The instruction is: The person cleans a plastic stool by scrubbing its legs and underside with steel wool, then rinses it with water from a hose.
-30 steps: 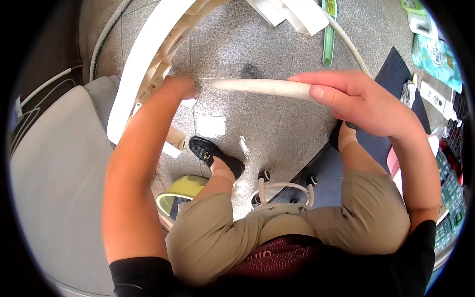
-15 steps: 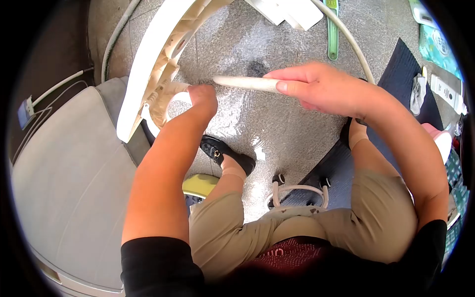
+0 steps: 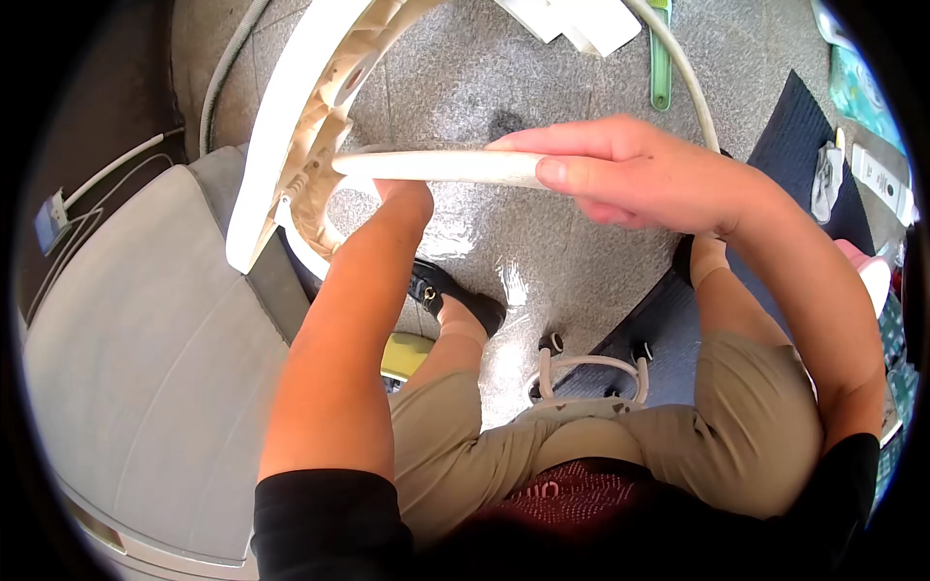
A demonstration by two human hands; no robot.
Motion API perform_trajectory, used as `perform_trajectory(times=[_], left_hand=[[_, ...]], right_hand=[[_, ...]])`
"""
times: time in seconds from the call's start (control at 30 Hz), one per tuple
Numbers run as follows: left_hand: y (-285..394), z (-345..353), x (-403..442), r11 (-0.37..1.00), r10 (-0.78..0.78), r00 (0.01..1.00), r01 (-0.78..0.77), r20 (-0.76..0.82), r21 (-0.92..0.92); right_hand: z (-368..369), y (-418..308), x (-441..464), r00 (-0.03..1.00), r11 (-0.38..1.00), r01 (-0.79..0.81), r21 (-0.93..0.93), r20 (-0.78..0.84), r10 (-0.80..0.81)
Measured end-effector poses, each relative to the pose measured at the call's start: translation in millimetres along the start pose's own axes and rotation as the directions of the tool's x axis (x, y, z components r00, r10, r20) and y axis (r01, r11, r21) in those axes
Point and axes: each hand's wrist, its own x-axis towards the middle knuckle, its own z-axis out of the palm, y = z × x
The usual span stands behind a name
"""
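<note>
My right hand [image 3: 630,174] pinches the right end of a long, thin, off-white piece [image 3: 441,167], thumb in front and fingers behind. The piece lies almost level, its left end reaching the inner side of a large curved white frame [image 3: 291,121]. That inner side is ribbed and beige. My left hand [image 3: 405,198] is just below the long piece, near the frame's lower part; its fingers are hidden behind the piece, so its grip cannot be seen.
A pale hose [image 3: 688,77] curves at the upper right beside a green brush [image 3: 661,73]. A grey padded panel [image 3: 136,358] stands left. Below are a wheeled stool [image 3: 591,373], a yellow-green basin [image 3: 405,356] and a dark mat [image 3: 775,165].
My right hand has moved left with the long piece, whose left end now reaches the frame. My left hand has shifted right and down, away from the frame's inner side.
</note>
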Motion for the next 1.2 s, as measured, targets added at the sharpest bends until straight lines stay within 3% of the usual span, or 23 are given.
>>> perform_trajectory(times=[0.13,0.2,0.4,0.57,0.7,0.77,0.8,0.87,0.93,0.97,1.0,1.03,1.07,1.1,1.13,1.2], left_hand=[[-12.3,-14.8,-11.7,0.994,0.089,0.987,-0.097,0.131,0.056],[-14.3,-14.7,-11.7,0.992,0.098,0.984,-0.108,0.15,0.062],[-1.9,-23.3,-22.0,0.981,0.13,0.973,-0.153,0.191,0.115],[4.1,-72.9,-80.7,0.915,0.358,0.89,-0.395,0.282,0.086],[-30.1,-74.6,-148.3,0.885,0.461,0.876,-0.466,0.142,0.004],[-56.8,-79.0,-176.3,0.921,0.342,0.926,-0.296,-0.162,0.251],[-64.2,-88.0,-183.6,0.921,0.339,0.927,-0.291,-0.162,0.259],[-73.7,-104.7,-192.4,0.893,0.242,0.966,-0.26,0.097,0.366],[-70.7,-94.1,-182.6,0.877,0.244,0.968,-0.248,0.063,0.411],[-68.3,-85.1,-175.7,0.864,0.243,0.969,-0.232,0.032,0.448],[-73.3,-80.1,-166.1,0.904,0.311,0.95,-0.283,-0.037,0.321],[-80.8,-77.4,-162.7,0.902,0.319,0.947,-0.289,-0.043,0.321],[-87.9,-82.8,-162.6,0.909,0.417,0.828,-0.375,-0.374,0.183],[-90.0,-95.2,-166.9,0.868,0.407,0.624,-0.492,-0.667,0.069],[-94.4,-113.8,-172.3,0.871,0.32,0.459,-0.487,-0.829,0.067],[-115.9,-130.8,-182.2,0.946,0.157,0.345,-0.32,-0.925,0.041]], right_hand=[[12.5,-4.8,1.3,0.985,0.99,0.136,-0.027,0.11,-0.132],[25.3,6.4,8.8,0.931,0.93,0.359,-0.082,0.109,-0.349],[34.7,14.0,14.9,0.948,0.944,0.297,-0.147,0.167,-0.272],[26.1,4.2,15.3,0.962,0.959,0.244,-0.144,0.158,-0.221],[21.2,0.4,14.3,0.973,0.977,0.186,-0.101,0.16,-0.168],[19.8,-1.4,12.7,0.977,0.981,0.17,-0.089,0.146,-0.157],[19.2,-2.6,12.3,0.982,0.986,0.146,-0.078,0.129,-0.135],[15.8,-5.1,12.7,0.982,0.985,0.156,-0.069,0.12,-0.147],[17.1,2.0,12.8,0.984,0.987,0.15,-0.062,0.107,-0.143],[22.7,12.6,17.0,0.956,0.943,0.293,-0.155,0.031,-0.292],[26.3,18.2,19.3,0.897,0.871,0.418,-0.259,-0.031,-0.44],[29.7,22.8,17.2,0.899,0.873,0.411,-0.263,-0.039,-0.436],[38.6,24.6,11.6,0.854,0.813,0.415,-0.407,-0.133,-0.503],[46.7,28.9,7.6,0.794,0.743,0.394,-0.541,-0.208,-0.572],[51.5,39.3,8.1,0.73,0.674,0.419,-0.608,-0.216,-0.648],[52.1,47.0,2.7,0.732,0.613,0.379,-0.694,-0.18,-0.657]])
